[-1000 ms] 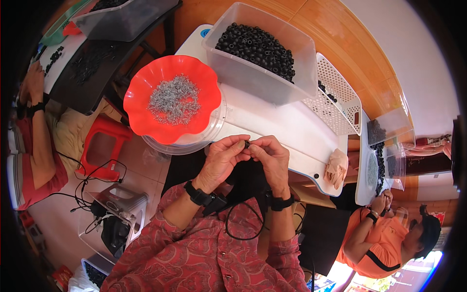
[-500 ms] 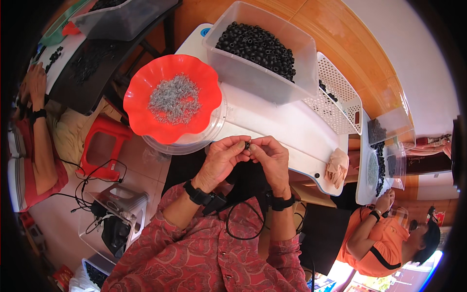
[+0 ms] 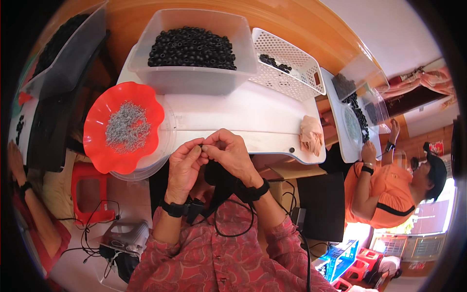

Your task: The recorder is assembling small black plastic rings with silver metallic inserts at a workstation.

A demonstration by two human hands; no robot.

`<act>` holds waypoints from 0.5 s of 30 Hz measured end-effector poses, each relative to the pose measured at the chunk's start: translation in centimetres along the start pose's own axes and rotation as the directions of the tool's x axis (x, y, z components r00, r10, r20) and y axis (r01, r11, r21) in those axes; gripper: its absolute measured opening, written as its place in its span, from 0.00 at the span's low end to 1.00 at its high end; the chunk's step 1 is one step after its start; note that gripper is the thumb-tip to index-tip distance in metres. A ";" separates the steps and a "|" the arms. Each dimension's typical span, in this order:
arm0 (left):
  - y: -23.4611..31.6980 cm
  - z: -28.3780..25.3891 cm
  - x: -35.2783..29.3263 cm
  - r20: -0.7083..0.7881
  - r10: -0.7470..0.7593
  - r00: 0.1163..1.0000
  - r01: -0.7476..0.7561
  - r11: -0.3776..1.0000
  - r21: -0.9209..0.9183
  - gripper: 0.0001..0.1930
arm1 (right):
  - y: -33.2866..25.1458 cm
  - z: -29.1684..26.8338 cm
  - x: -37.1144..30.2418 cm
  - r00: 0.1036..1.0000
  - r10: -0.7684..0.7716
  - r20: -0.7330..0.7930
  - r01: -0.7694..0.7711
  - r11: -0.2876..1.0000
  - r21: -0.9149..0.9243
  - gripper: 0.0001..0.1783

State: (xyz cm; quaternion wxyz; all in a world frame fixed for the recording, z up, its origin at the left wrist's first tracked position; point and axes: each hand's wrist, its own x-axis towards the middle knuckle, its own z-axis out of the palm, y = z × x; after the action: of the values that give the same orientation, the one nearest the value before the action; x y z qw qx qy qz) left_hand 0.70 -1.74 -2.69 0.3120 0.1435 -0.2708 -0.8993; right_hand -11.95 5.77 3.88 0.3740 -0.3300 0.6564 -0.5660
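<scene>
Barely anything has shifted since a moment ago: my left hand (image 3: 182,168) and right hand (image 3: 232,155) still meet fingertip to fingertip over the white table (image 3: 253,117) edge, both pinched on a tiny dark piece (image 3: 201,145) held directly between them.

One red bowl (image 3: 122,127), one white basket (image 3: 288,68), perhaps three clear tubs (image 3: 194,53)

I wear a red shirt with a swirly pattern and long sleeves pushed up my arms. My left hand (image 3: 184,168) has a black band on its wrist with a small black box clipped to it. My right hand (image 3: 229,153) has a black band too. A thin black cable loops down over my shirt.
</scene>
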 end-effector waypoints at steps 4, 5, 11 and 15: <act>0.4 0.5 0.5 0.004 0.009 1.000 -0.009 0.998 -0.069 0.12 | -0.6 -0.6 0.6 0.995 -0.097 -0.004 0.096 0.993 -0.070 0.06; 0.5 0.9 0.7 0.010 -0.007 1.000 0.008 0.996 -0.089 0.12 | -0.9 -1.0 0.8 0.989 -0.141 -0.040 0.132 0.977 -0.167 0.05; 0.9 1.5 1.7 -0.009 -0.004 1.000 0.004 0.995 -0.099 0.12 | -7.2 -2.5 2.6 0.963 -0.223 -0.154 0.201 0.969 -0.146 0.05; 0.7 1.6 2.0 -0.021 -0.013 1.000 0.011 0.996 -0.086 0.12 | -11.1 -2.6 5.2 0.913 -0.358 -0.198 0.326 0.929 -0.177 0.06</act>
State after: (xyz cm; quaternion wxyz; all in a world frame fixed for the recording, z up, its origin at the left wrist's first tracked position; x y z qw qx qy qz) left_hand -1.15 -2.86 -1.12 0.3154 0.1412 -0.2278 -0.9103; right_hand -16.71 1.07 14.51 0.1677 -0.3987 0.6647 -0.6091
